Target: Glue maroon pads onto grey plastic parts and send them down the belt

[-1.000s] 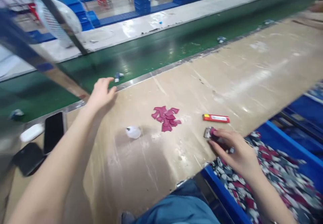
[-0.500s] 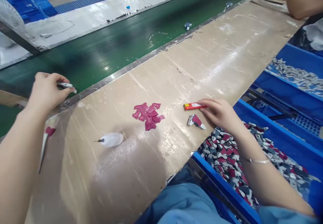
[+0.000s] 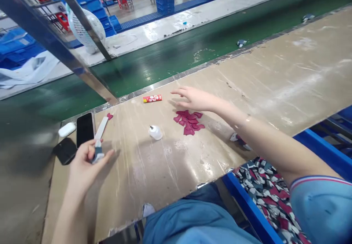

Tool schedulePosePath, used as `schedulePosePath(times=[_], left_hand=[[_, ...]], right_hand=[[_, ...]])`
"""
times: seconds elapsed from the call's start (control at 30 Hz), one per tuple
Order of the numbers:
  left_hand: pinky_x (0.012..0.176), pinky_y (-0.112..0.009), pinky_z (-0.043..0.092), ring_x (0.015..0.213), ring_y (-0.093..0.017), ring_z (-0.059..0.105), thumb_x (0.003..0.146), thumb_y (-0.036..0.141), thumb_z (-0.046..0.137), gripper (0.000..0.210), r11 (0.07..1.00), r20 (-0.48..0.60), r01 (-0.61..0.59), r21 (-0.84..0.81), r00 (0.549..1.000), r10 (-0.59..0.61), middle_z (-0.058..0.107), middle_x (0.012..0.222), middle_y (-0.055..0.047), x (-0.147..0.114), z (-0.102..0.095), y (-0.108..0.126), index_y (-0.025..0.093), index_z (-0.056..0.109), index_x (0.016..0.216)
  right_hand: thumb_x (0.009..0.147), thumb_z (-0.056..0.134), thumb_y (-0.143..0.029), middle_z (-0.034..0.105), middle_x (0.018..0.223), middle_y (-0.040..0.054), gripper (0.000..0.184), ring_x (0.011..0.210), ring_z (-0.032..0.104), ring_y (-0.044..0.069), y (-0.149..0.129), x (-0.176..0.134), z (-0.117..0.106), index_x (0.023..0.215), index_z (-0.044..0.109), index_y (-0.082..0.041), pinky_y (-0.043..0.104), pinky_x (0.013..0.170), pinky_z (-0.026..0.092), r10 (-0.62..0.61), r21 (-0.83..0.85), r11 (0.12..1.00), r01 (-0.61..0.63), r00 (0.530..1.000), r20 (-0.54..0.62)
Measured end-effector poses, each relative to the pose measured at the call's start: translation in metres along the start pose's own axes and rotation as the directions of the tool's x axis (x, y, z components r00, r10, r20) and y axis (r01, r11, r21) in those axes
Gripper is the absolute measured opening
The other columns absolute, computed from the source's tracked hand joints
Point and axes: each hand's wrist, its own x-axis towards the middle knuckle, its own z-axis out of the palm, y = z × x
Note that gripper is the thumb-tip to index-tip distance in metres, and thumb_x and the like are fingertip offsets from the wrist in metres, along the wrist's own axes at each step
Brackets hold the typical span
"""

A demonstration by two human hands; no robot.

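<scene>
My left hand is at the left of the table, its fingers and thumb closed on a small white and dark-grey piece. Just beyond the fingers lies a pale flat strip with a maroon bit by its far end. My right hand is empty, fingers stretched apart, just beyond a pile of maroon cut pieces. Left of its fingertips lies a small red and yellow packet. A white bottle with a thin dark tip is between my hands. My right forearm partly covers another grey and maroon piece.
A phone, a white case and a black pouch lie at the left end. Behind runs a green conveyor belt with a metal post. A blue crate of assembled pieces stands lower right.
My right hand has moved left across the table and let go of the red packet, which now lies further left. My left hand has come back from the belt edge, still holding its piece. The view has shifted left.
</scene>
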Motion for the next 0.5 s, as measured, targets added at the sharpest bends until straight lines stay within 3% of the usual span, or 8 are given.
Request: schedulePosePath(times=[0.1,0.17,0.27,0.37,0.43,0.5], left_hand=[[0.086,-0.039,0.067,0.128,-0.031,0.07,0.084,0.049,0.084,0.056,0.972,-0.039,0.118,-0.203,0.991,-0.128,0.068,0.13,-0.01,-0.052,0.005,-0.026,0.026,0.034,0.075],[0.094,-0.038,0.068,0.143,-0.032,0.063,0.087,0.047,0.084,0.051,0.942,-0.031,0.162,-0.293,0.983,-0.178,0.064,0.134,-0.01,-0.077,0.01,-0.037,0.026,0.039,0.077],[0.095,-0.033,0.067,0.146,-0.032,0.062,0.086,0.038,0.087,0.046,0.935,0.046,0.154,-0.318,0.988,-0.147,0.062,0.134,-0.01,-0.096,0.017,-0.037,0.024,0.044,0.078],[0.084,-0.031,0.069,0.125,-0.027,0.074,0.08,0.028,0.091,0.043,0.918,0.087,0.093,-0.387,0.994,-0.064,0.062,0.133,-0.007,-0.102,0.027,-0.016,0.025,0.049,0.088],[0.078,-0.031,0.069,0.103,-0.021,0.079,0.076,0.027,0.094,0.052,0.881,0.078,0.062,-0.469,0.997,-0.028,0.063,0.136,-0.006,-0.105,0.036,0.002,0.028,0.053,0.108],[0.081,-0.033,0.068,0.094,-0.017,0.078,0.077,0.03,0.093,0.066,0.851,0.121,0.106,-0.514,0.991,-0.051,0.064,0.139,-0.007,-0.108,0.047,0.018,0.031,0.052,0.129]], right_hand=[[0.108,0.058,-0.056,0.075,0.138,0.0115,0.048,0.126,0.073,0.036,0.01,-0.083,-0.002,0.144,0.071,-0.028,0.053,0.103,0.061,0.012,0.0,1.0,-0.012,0.999,-0.039],[0.104,0.061,-0.069,0.079,0.13,0.0085,0.049,0.113,0.077,0.034,0.022,-0.148,0.008,0.137,0.075,-0.035,0.05,0.092,0.064,0.067,-0.043,0.996,-0.076,0.982,-0.179],[0.1,0.062,-0.077,0.078,0.128,0.0148,0.056,0.109,0.077,0.043,0.035,-0.222,0.032,0.135,0.075,-0.035,0.06,0.088,0.062,0.136,-0.075,0.983,-0.166,0.943,-0.303],[0.11,0.051,-0.061,0.074,0.136,0.0156,0.042,0.121,0.072,0.049,0.039,-0.244,0.049,0.139,0.07,-0.039,0.07,0.098,0.054,0.214,-0.054,0.965,-0.256,0.891,-0.399],[0.11,0.055,-0.054,0.069,0.142,0.0167,0.039,0.135,0.063,0.051,0.033,-0.233,0.053,0.143,0.067,-0.039,0.073,0.11,0.044,0.251,-0.048,0.952,-0.303,0.858,-0.448],[0.104,0.066,-0.055,0.065,0.146,0.0192,0.042,0.145,0.053,0.051,0.013,-0.208,0.055,0.141,0.068,-0.034,0.073,0.121,0.033,0.278,0.019,0.95,-0.312,0.814,-0.51]])
